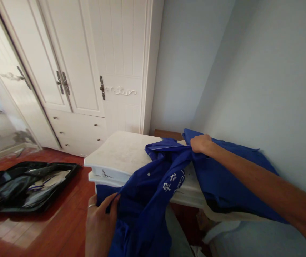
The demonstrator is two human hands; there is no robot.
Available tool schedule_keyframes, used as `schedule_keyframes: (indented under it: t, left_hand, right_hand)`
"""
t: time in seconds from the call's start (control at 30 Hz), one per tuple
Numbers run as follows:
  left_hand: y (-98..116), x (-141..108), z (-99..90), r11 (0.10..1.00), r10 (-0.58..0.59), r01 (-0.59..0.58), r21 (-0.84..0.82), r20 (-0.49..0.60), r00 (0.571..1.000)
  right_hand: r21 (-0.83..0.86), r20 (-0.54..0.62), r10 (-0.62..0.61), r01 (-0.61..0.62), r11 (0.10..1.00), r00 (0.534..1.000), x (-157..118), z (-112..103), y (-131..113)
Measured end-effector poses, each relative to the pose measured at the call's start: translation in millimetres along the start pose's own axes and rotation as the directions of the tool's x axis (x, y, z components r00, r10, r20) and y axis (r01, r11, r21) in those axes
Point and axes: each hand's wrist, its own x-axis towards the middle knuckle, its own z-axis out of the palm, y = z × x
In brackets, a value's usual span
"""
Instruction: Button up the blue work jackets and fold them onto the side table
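A blue garment (150,192) with white printed characters hangs between my two hands, partly over the white cabinet top. My left hand (101,217), with a ring on one finger, pinches its left edge at the lower middle. My right hand (201,144) is closed on the garment's upper right part, near the wall. Beside and beneath my right forearm lies a larger flat piece of blue cloth (230,175).
A white cabinet (123,146) stands in front of me. Behind it is a white wardrobe (123,53) with dark handles. An open black suitcase (48,200) with clothes lies on the red wooden floor (67,228) at left. Grey walls rise at right.
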Motion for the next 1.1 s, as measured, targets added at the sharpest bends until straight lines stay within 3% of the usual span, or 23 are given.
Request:
schedule_keyframes:
  t: [0.1, 0.13, 0.2, 0.23, 0.3, 0.33, 0.37, 0.43, 0.5, 0.63, 0.7, 0.8, 0.87, 0.97, 1.03, 1.1]
  left_hand:
    - [-1, 17, -15.5, 0.986, 0.135, -0.119, 0.119, -0.135, 0.982]
    - [2, 21, -18.9, 0.977, 0.174, -0.145, 0.156, -0.188, 0.967]
    - [8, 27, -21.6, 0.968, 0.217, -0.174, 0.183, -0.253, 0.943]
    - [11, 28, -21.2, 0.968, 0.225, -0.186, 0.168, -0.258, 0.940]
    - [16, 29, -18.6, 0.972, 0.228, -0.205, 0.118, -0.232, 0.946]
    - [18, 28, -17.4, 0.973, 0.224, -0.208, 0.096, -0.215, 0.951]
    - [20, 27, -16.6, 0.975, 0.220, -0.209, 0.077, -0.205, 0.954]
    - [21, 25, -17.9, 0.976, 0.217, -0.213, 0.043, -0.208, 0.954]
    - [23, 23, -23.1, 0.975, 0.216, -0.224, -0.019, -0.193, 0.957]
    - [25, 24, -41.3, 0.978, 0.113, -0.128, -0.163, -0.099, 0.989]
    - [22, 28, -51.5, 0.984, 0.044, -0.063, -0.167, -0.118, 0.992]
    - [14, 40, -66.3, 0.995, -0.004, -0.014, -0.103, -0.172, 0.985]
    - [9, 52, -74.6, 0.997, -0.011, -0.001, -0.071, -0.167, 0.986]
    - [12, 75, -81.3, 0.996, 0.064, -0.070, -0.057, -0.094, 0.993]
    - [21, 94, -81.0, 0.988, 0.148, -0.148, -0.050, -0.003, 0.989]
    - [35, 116, -77.7, 0.970, 0.240, -0.235, -0.063, 0.102, 0.965]
  right_hand:
    - [-0.102, 0.091, 0.116, -0.107, 0.989, 0.989, -8, -13, 6]
    - [-0.111, 0.096, 0.085, -0.074, 0.991, 0.992, -12, -15, 1]
    - [-0.072, 0.031, -0.156, 0.158, 0.985, 0.987, -21, -15, -21]
    - [-0.047, -0.028, -0.328, 0.326, 0.944, 0.944, -24, -13, -37]
    - [-0.033, -0.169, -0.636, 0.641, 0.767, 0.753, -25, -6, -72]
    - [-0.040, -0.225, -0.721, 0.733, 0.679, 0.655, -21, -1, -90]
    - [-0.049, -0.268, -0.762, 0.782, 0.621, 0.589, -16, 4, -108]
    - [-0.056, -0.334, -0.780, 0.815, 0.577, 0.529, 2, 15, -138]
    - [-0.034, -0.373, -0.754, 0.804, 0.593, 0.540, 25, 25, -160]
    - [0.124, -0.267, -0.691, 0.735, 0.667, 0.672, 65, 38, -179]
    - [0.184, -0.194, -0.693, 0.720, 0.669, 0.694, 78, 38, -176]
    - [0.218, -0.199, -0.686, 0.714, 0.665, 0.700, 88, 22, -154]
    - [0.264, -0.264, -0.645, 0.697, 0.667, 0.717, 86, -2, -128]
    - [0.365, -0.506, -0.460, 0.664, 0.653, 0.730, 67, -53, -80]
    - [0.321, -0.684, -0.294, 0.637, 0.701, 0.668, 46, -90, -49]
    - [0.256, -0.808, -0.167, 0.592, 0.764, 0.565, 23, -125, -23]
